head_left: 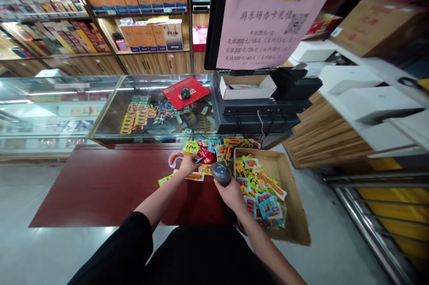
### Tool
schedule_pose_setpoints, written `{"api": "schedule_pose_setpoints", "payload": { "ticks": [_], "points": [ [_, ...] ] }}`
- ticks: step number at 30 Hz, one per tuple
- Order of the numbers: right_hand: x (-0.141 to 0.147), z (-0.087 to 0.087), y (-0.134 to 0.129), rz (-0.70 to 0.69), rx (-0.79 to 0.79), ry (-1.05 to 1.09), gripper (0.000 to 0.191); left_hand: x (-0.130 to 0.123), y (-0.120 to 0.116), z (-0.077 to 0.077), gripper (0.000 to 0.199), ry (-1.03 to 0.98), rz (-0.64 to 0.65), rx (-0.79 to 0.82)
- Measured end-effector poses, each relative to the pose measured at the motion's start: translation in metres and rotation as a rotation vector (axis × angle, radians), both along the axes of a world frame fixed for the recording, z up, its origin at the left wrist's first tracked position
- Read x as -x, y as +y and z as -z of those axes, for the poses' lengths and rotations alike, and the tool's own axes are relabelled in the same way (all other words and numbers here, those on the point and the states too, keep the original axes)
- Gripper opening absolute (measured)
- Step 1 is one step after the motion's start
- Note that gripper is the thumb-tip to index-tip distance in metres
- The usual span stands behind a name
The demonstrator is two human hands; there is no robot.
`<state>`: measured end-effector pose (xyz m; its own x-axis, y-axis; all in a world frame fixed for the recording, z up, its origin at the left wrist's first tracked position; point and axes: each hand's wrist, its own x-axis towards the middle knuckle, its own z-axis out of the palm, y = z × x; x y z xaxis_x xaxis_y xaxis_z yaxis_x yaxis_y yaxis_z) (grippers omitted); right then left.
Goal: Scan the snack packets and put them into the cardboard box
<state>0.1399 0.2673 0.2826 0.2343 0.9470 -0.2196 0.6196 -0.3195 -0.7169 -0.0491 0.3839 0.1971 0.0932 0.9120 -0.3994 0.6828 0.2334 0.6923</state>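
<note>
My right hand [232, 192] is wrapped round a dark grey handheld barcode scanner [221, 173], which shows a small blue light on top. Over the brown-red table, my left hand [188, 165] has its fingers pinched at the edge of a small snack packet, largely covered by the fingers. Red snack packets [205, 154] and a yellow-green packet [191, 147] lie just beyond it. A curved sausage in clear wrap [174, 158] is left of that hand, and a long wrapped sausage [194, 176] lies below it. Blue packets [268, 205] and other snacks fill part of the cardboard box on the right.
The open cardboard box [296, 200] stands right of the table [100, 182]. Behind is a glass display counter [150, 135] with a red folder [197, 90] on top. A screen backed with a pink paper sign [264, 30] rises above it. Metal rails [358, 227] run at far right.
</note>
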Motion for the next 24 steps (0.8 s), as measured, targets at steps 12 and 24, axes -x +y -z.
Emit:
{"api": "schedule_pose_setpoints", "payload": {
  "ticks": [12,24],
  "points": [
    [-0.017,-0.006,0.002,0.074,0.004,-0.037,0.036,-0.049,-0.005,0.004,0.042,0.445,0.439,-0.017],
    [-0.065,-0.013,-0.031,0.059,-0.028,0.023,0.039,-0.075,-0.011,-0.015,0.02,0.084,0.088,0.044]
  ]
}}
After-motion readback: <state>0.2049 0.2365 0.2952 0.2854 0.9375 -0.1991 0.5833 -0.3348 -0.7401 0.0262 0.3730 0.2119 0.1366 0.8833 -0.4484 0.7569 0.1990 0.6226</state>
